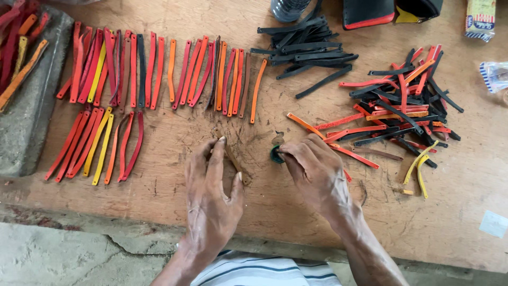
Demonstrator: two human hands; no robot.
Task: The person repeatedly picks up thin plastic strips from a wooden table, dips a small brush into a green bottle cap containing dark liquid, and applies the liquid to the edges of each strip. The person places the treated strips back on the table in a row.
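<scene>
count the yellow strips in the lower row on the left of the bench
2. One yellow strip lies mid-row among the orange ones, the other yellow strip just to its right. Both lie left of the left hand; overlapping neighbours could hide more.

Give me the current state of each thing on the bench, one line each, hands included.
left hand: flat, fingers pinning a brown strap down.
brown strap: lying on the wooden bench, held.
right hand: fingers pinched on a small green round piece.
small green round piece: gripped, at the bench surface.
sorted straps: laid side by side in rows.
mixed strap pile: loose, tangled.
black straps: heaped, untouched.
</scene>
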